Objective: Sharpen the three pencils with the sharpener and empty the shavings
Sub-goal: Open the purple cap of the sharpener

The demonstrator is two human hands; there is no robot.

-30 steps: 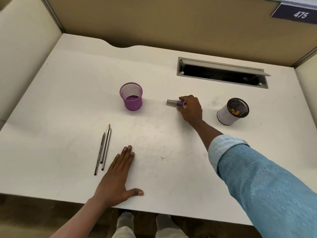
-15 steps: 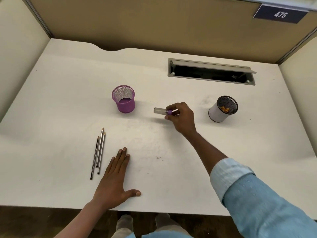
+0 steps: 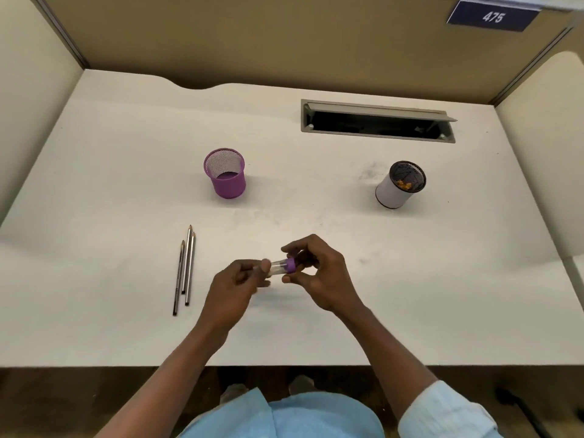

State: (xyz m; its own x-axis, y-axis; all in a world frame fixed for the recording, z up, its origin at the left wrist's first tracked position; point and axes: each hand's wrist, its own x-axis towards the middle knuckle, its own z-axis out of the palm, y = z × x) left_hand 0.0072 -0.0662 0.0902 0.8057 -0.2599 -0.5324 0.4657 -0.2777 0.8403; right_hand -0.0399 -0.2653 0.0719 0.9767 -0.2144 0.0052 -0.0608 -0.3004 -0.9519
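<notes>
Right at the bottom, a pale blue garment with a soft woven look, and a lighter cuff on the right arm [image 3: 442, 412]. Both bare forearms reach up over the near edge of the desk [image 3: 410, 295], a smooth, matte off-white slab with faint grey smudges.

Now the hands, meeting just above the desktop. The sharpener [image 3: 282, 266] lies sideways between them: a small cylinder, clear plastic barrel on the left, glossy purple collar on the right. The left hand [image 3: 235, 287] has its fingers curled in, thumb and fingertips pinching the clear end. The right hand [image 3: 319, 276] is curled too, thumb below and forefinger arched over the purple collar, gripping that end. Whether the barrel holds any shavings cannot be told.

Just left of the left hand, three pencils [image 3: 185, 268] lie flat on the desk, slim dark shafts side by side and touching, tips pointing away from the person, one set slightly nearer than the other two.

Farther out, beyond the left hand, an upright purple mesh cup [image 3: 226, 177], fine metal weave, round and slightly tapered. Beyond the right hand and well apart, a white-walled cylinder pot [image 3: 395, 192] with a dark mesh lining, orange-brown bits inside.

Past both, a long rectangular grey cable slot [image 3: 376, 121] with its flap raised, then tan fabric partition panels and a dark plate reading 475 [image 3: 493, 16].
</notes>
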